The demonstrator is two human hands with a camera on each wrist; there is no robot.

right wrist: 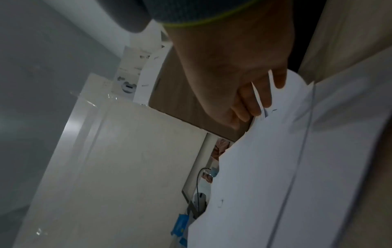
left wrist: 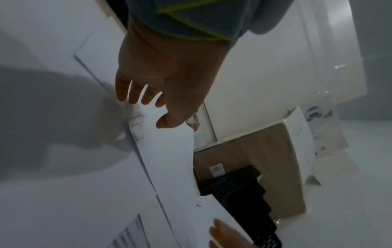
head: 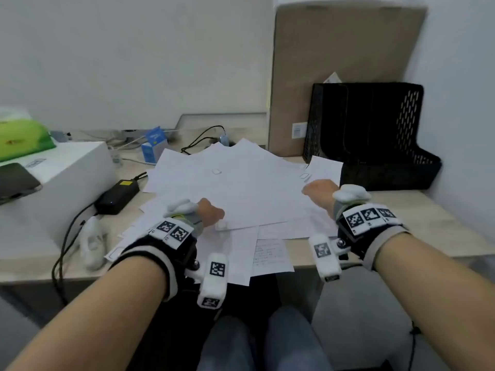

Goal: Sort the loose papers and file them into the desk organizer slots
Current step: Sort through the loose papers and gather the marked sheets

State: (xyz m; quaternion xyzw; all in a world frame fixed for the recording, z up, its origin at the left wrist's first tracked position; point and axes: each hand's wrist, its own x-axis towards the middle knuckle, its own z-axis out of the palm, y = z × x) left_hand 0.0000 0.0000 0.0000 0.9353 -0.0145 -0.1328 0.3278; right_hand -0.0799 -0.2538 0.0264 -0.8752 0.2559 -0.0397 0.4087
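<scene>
Right now I have both hands on the fan of loose papers (head: 241, 183) spread over the tabletop (head: 401, 223). My left hand (head: 210, 211) sits at the near left edge of the pile; the left wrist view shows its fingers (left wrist: 135, 94) curled down onto a sheet with the thumb under the edge, so I read it as pinching the papers. My right hand (head: 320, 192) is at the right edge, and its wrist view shows fingers (right wrist: 250, 104) closed round a sheet that runs between them. The black organizer (head: 375, 135) stands at the back right of the tabletop, against a brown cardboard box (head: 342, 76), and its slots look nearly empty; only a pale corner pokes up behind it, and I cannot tell what that is.

I judge this as the gathering step, with filing not yet begun. The risks from here are plain. Several sheets near me overhang the tabletop's front edge, so any drag toward me could tip them onto the floor. The sheets are fanned and slippery, so lifting from two edges may let the middle ones slide out or crease. To the left, a charger brick (head: 117, 194) and its cable lie just beside the pile and could snag a corner.
</scene>
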